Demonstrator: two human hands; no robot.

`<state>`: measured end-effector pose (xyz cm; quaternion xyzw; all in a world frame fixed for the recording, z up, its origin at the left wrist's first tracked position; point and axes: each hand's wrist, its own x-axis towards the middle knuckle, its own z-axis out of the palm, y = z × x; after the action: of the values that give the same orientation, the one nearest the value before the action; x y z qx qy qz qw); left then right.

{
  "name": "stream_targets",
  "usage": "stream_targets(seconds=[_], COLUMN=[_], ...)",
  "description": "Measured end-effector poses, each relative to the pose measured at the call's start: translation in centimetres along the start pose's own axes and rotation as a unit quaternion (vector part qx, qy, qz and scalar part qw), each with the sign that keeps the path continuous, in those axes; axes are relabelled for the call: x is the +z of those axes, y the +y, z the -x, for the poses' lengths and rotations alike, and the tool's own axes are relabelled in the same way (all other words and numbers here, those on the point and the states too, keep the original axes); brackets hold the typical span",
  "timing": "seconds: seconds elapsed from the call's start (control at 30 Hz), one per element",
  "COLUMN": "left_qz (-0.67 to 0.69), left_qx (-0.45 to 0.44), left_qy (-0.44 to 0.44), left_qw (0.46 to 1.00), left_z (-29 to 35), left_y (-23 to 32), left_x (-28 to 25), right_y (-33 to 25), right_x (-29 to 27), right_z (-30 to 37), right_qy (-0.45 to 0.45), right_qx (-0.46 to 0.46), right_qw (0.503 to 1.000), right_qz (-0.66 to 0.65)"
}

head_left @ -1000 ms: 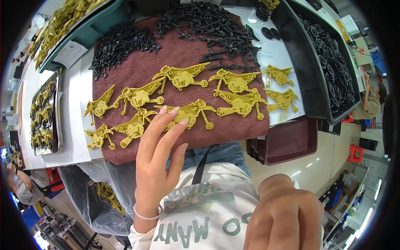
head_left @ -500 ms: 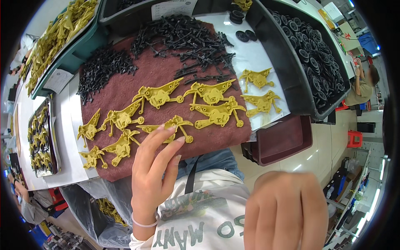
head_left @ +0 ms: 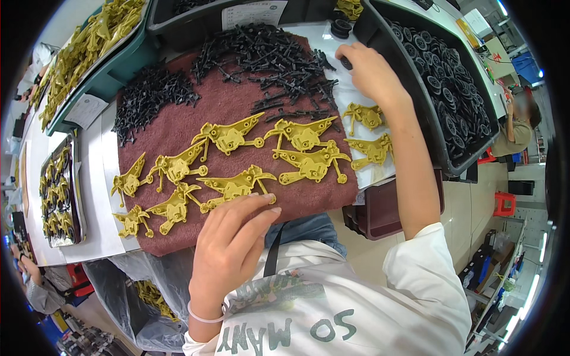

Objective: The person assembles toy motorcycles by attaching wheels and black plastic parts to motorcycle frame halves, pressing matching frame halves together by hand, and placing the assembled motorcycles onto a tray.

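Observation:
Several yellow plastic winged parts (head_left: 303, 135) lie spread on a maroon cloth (head_left: 231, 110), with two more (head_left: 373, 151) on the white sheet to its right. My left hand (head_left: 228, 252) rests with spread fingers on the near edge of the cloth, fingertips touching one yellow part (head_left: 237, 187). My right hand (head_left: 371, 71) is stretched out to the far right of the cloth, its fingertips pinched on a small black wheel (head_left: 345, 62). Piles of black stick parts (head_left: 267, 53) cover the far side of the cloth.
A black bin of wheels (head_left: 451, 89) runs along the right. A teal tray of yellow parts (head_left: 89, 47) stands far left, and a metal tray (head_left: 59, 196) at the left edge. Under the table edge are a dark red bin (head_left: 392, 207) and a plastic bag (head_left: 148, 291). Another person (head_left: 516, 124) sits far right.
My right hand has gone from low in front of my body up to the black wheels at the far right. My left hand has stayed on the yellow part.

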<state>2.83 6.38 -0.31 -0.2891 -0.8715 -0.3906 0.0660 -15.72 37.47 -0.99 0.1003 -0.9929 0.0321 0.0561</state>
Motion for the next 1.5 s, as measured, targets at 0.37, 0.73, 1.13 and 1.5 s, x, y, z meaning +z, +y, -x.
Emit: stream_targets(seconds=[0.37,0.73,1.13,1.5], left_qz=[0.002,0.019,0.018,0.030], left_qx=[0.029,-0.006,0.010,0.015], left_qy=[0.003,0.012,0.014,0.008], left_qw=[1.000,1.000,1.000,0.999], left_z=[-0.1,1.0,1.7,1.6], left_y=[-0.3,0.0,-0.7,-0.8], left_x=[-0.1,-0.5,-0.9,-0.8], right_y=[0.2,1.7,1.8,1.4], right_x=[-0.2,0.4,1.1,1.0], right_z=[1.8,1.1,2.3,1.8], right_qy=[0.007,0.017,0.061,0.068], right_qx=[0.003,0.050,0.037,0.029], right_qw=[0.997,0.996,0.996,0.988], right_qz=[-0.072,-0.067,-0.045,-0.132])
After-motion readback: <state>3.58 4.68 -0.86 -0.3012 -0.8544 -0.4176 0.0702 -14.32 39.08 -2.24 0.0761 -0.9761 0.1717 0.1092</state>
